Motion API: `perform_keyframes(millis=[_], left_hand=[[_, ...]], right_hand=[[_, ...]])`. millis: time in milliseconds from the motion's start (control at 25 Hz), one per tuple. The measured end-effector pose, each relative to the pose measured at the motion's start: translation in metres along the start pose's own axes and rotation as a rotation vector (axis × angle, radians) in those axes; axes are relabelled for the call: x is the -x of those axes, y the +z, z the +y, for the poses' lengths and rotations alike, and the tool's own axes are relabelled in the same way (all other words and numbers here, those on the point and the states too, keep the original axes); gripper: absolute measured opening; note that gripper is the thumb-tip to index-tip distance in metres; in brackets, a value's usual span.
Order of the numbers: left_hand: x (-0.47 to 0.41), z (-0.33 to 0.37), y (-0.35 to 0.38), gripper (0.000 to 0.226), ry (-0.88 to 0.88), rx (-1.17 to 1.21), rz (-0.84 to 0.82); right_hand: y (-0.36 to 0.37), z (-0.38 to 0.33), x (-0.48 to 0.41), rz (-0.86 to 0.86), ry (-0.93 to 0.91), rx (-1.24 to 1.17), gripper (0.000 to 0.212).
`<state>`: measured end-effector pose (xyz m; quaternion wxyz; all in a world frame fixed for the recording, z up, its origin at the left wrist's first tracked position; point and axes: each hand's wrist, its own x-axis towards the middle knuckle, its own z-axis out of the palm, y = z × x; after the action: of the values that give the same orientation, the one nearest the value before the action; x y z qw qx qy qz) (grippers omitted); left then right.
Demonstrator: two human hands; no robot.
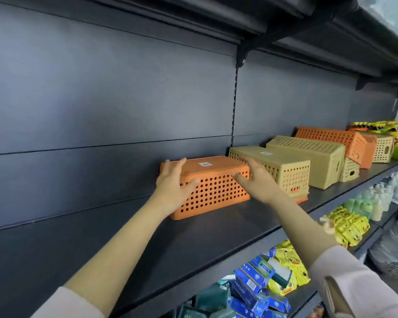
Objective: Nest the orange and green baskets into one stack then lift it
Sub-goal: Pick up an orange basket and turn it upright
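An orange perforated basket lies upside down on the dark shelf, a white label on its base. My left hand grips its left end, thumb on the front wall. My right hand holds its right end. Just to the right sits an upside-down pale green basket, stacked over an orange one whose rim shows beneath. Farther right lie another green basket and another orange basket, both upside down.
More small green baskets and jars fill the shelf's far right end. The lower shelf holds blue boxes, yellow packets and pale bottles. An upper shelf overhangs closely.
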<state>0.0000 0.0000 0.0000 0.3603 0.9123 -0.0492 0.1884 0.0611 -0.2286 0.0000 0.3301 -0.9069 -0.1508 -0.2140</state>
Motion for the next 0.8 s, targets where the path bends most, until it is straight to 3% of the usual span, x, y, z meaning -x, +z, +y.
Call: perform_keyframes(millis=[160, 360, 480, 640, 800], left_hand=[[-0.04, -0.003, 0.026, 0.07, -0.302, 0.106, 0.162], [-0.054, -0.011, 0.047, 0.067, -0.488, 0.463, 0.218], [-0.051, -0.012, 0.045, 0.071, -0.465, 0.537, 0.247], [-0.038, -0.022, 0.024, 0.086, -0.334, 0.601, 0.25], [-0.023, -0.029, 0.009, 0.106, -0.203, 0.455, 0.251]], right_hand=[[0.021, 0.04, -0.045, -0.097, 0.109, -0.107, 0.073], [0.05, 0.052, -0.08, -0.016, 0.212, -0.201, 0.085], [0.056, 0.049, -0.081, -0.03, 0.308, -0.276, 0.092], [0.046, 0.051, -0.065, 0.011, 0.295, -0.453, 0.089], [0.057, 0.042, -0.034, 0.034, 0.301, -0.687, 0.078]])
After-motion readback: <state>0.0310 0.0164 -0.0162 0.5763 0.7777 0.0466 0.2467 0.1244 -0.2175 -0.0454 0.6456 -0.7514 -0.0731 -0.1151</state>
